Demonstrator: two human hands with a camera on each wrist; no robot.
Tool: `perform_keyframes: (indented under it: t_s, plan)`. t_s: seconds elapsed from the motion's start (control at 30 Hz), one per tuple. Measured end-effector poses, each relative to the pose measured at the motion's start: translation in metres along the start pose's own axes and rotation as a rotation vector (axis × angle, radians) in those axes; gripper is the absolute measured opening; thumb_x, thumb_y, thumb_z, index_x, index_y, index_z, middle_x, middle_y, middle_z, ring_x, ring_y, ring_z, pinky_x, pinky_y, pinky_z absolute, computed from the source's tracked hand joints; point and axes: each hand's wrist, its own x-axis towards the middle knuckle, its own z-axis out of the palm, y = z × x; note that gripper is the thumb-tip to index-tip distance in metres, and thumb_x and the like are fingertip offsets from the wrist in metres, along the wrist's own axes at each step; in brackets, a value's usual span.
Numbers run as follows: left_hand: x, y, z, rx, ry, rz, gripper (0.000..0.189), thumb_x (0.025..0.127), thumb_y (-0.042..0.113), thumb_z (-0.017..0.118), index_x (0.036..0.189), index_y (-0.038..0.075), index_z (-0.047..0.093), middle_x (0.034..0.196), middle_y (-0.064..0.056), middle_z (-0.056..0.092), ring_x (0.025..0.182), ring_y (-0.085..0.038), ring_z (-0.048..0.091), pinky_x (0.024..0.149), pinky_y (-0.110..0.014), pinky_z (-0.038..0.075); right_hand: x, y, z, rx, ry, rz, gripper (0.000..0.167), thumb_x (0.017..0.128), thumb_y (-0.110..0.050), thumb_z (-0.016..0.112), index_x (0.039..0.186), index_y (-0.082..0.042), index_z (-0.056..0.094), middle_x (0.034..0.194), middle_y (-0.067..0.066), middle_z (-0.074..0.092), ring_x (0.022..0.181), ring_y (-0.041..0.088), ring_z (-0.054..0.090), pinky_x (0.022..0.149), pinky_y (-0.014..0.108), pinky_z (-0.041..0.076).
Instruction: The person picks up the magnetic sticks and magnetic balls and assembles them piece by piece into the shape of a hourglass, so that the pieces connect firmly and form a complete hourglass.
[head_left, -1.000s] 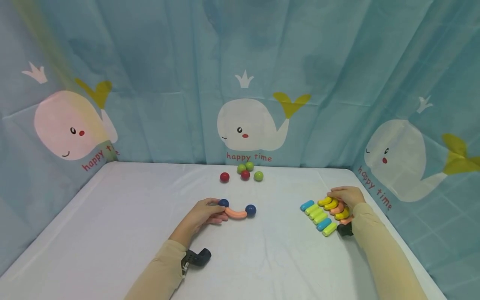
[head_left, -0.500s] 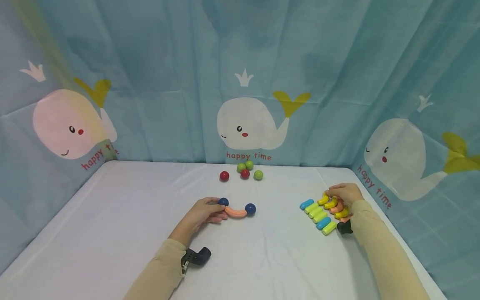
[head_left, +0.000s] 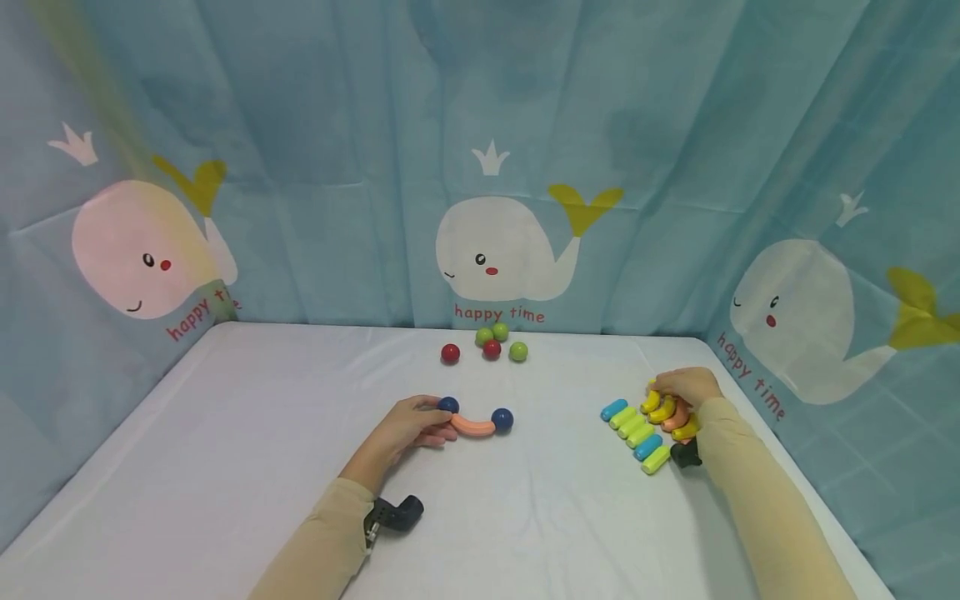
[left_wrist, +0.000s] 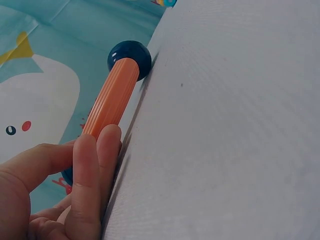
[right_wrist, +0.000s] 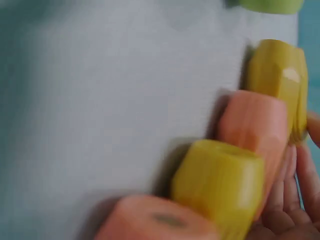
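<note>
1. Two beige sleeves point(head_left: 322, 542) reach in from my near edge, over a white cloth-covered tabletop point(head_left: 555, 517).
2. Toward the right I count six short, rounded pieces side by side in a slanting row: four lime-green cylinders point(head_left: 641, 436) and two bright-blue cylinders point(head_left: 648, 447).
3. Just left of centre, my left grip point(head_left: 411, 425), a bare hand, pinches the left end of a curved, ribbed orange bar point(head_left: 472, 427). One glossy dark-blue ball point(head_left: 502, 419) touches the bar's right end; a second dark-blue ball point(head_left: 448, 406) sits at the held end, partly behind the fingers.
4. Right of the cylinders I see glossy, curved yellow pieces point(head_left: 663, 409) and curved salmon-orange pieces point(head_left: 677, 415) packed in another row, the sleeve hiding some.
5. My right grip point(head_left: 690, 383), also bare, is narrow, fingertips pinching the far end of the endmost yellow piece point(head_left: 651, 402).
6. Farther off lie two shiny red balls point(head_left: 450, 353) and three apple-green balls point(head_left: 518, 351).
7. Behind everything hangs a blue-green curtain point(head_left: 315, 167) printed with whales.
</note>
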Motion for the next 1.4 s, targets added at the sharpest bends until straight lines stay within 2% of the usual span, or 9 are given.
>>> perform_keyframes:
  t_s: [0.13, 0.23, 0.37, 0.47, 0.53, 0.67, 0.8, 1.07, 1.4]
  plan:
    - [-0.001, 0.0, 0.0, 0.003, 0.001, -0.001, 0.048, 0.093, 0.013, 0.067, 0.136, 0.0, 0.052, 0.087, -0.012, 0.076, 0.074, -0.018, 0.076, 0.066, -0.025, 0.061, 0.0, -0.009, -0.002, 0.236, 0.035, 0.049, 0.059, 0.094, -0.028, 0.067, 0.143, 0.0, 0.049, 0.148, 0.018, 0.051, 0.115, 0.024, 0.062, 0.098, 0.03, 0.055]
    - [-0.001, 0.0, 0.0, 0.011, 0.006, -0.002, 0.047, 0.093, 0.014, 0.067, 0.136, 0.001, 0.053, 0.088, -0.012, 0.076, 0.075, -0.018, 0.076, 0.066, -0.025, 0.061, -0.005, -0.022, -0.001, 0.364, -0.008, 0.054, 0.061, 0.094, -0.02, 0.067, 0.147, -0.001, 0.043, 0.147, 0.017, 0.05, 0.106, 0.016, 0.066, 0.104, 0.032, 0.05]
    - [-0.001, 0.001, 0.0, 0.019, 0.009, -0.001, 0.047, 0.093, 0.015, 0.067, 0.135, 0.001, 0.053, 0.089, -0.012, 0.076, 0.075, -0.018, 0.076, 0.067, -0.025, 0.061, -0.019, -0.039, 0.009, 0.326, -0.108, 0.046, 0.062, 0.092, -0.028, 0.069, 0.146, -0.005, 0.047, 0.122, 0.002, 0.063, 0.093, 0.005, 0.062, 0.108, 0.038, 0.049]
    - [-0.002, 0.001, 0.001, 0.019, 0.005, 0.002, 0.047, 0.093, 0.015, 0.067, 0.136, 0.001, 0.053, 0.089, -0.011, 0.076, 0.075, -0.018, 0.076, 0.067, -0.025, 0.061, -0.029, -0.049, 0.023, 0.269, -0.197, -0.011, 0.062, 0.093, -0.032, 0.069, 0.144, -0.004, 0.049, 0.11, -0.005, 0.064, 0.087, 0.002, 0.063, 0.103, 0.033, 0.052]
    - [-0.002, 0.001, 0.001, 0.016, 0.002, 0.005, 0.048, 0.093, 0.015, 0.067, 0.136, 0.001, 0.052, 0.089, -0.011, 0.076, 0.075, -0.018, 0.076, 0.067, -0.025, 0.061, -0.034, -0.056, 0.036, 0.288, -0.245, -0.051, 0.059, 0.094, -0.026, 0.067, 0.144, -0.001, 0.048, 0.114, -0.001, 0.061, 0.086, 0.001, 0.064, 0.101, 0.026, 0.052]
    - [-0.002, 0.0, 0.0, 0.016, 0.003, 0.008, 0.048, 0.093, 0.014, 0.067, 0.136, 0.001, 0.052, 0.089, -0.011, 0.076, 0.075, -0.018, 0.076, 0.067, -0.025, 0.061, -0.043, -0.066, 0.067, 0.355, -0.312, -0.059, 0.056, 0.095, -0.014, 0.066, 0.143, 0.005, 0.046, 0.135, 0.013, 0.057, 0.087, 0.003, 0.065, 0.104, 0.029, 0.051]
    - [-0.002, 0.0, 0.0, 0.018, 0.006, 0.003, 0.048, 0.093, 0.015, 0.067, 0.136, 0.001, 0.053, 0.088, -0.011, 0.076, 0.075, -0.017, 0.076, 0.067, -0.024, 0.061, -0.052, -0.072, 0.094, 0.393, -0.341, -0.033, 0.052, 0.091, -0.006, 0.069, 0.137, 0.009, 0.051, 0.137, 0.019, 0.058, 0.087, 0.007, 0.067, 0.098, 0.031, 0.054]
    - [-0.001, 0.0, 0.0, 0.012, 0.001, -0.001, 0.048, 0.093, 0.015, 0.068, 0.136, 0.001, 0.053, 0.087, -0.012, 0.077, 0.075, -0.018, 0.076, 0.066, -0.024, 0.061, -0.063, -0.075, 0.122, 0.402, -0.359, 0.0, 0.049, 0.089, -0.005, 0.072, 0.132, 0.008, 0.056, 0.105, 0.009, 0.071, 0.079, 0.009, 0.07, 0.08, 0.026, 0.06]
    - [-0.002, 0.001, 0.001, 0.016, 0.0, 0.007, 0.047, 0.093, 0.014, 0.067, 0.136, 0.0, 0.053, 0.086, -0.011, 0.076, 0.074, -0.017, 0.075, 0.066, -0.024, 0.061, -0.068, -0.076, 0.139, 0.444, -0.395, -0.015, 0.046, 0.09, -0.005, 0.071, 0.131, 0.01, 0.056, 0.113, 0.014, 0.072, 0.085, 0.011, 0.071, 0.085, 0.029, 0.059]
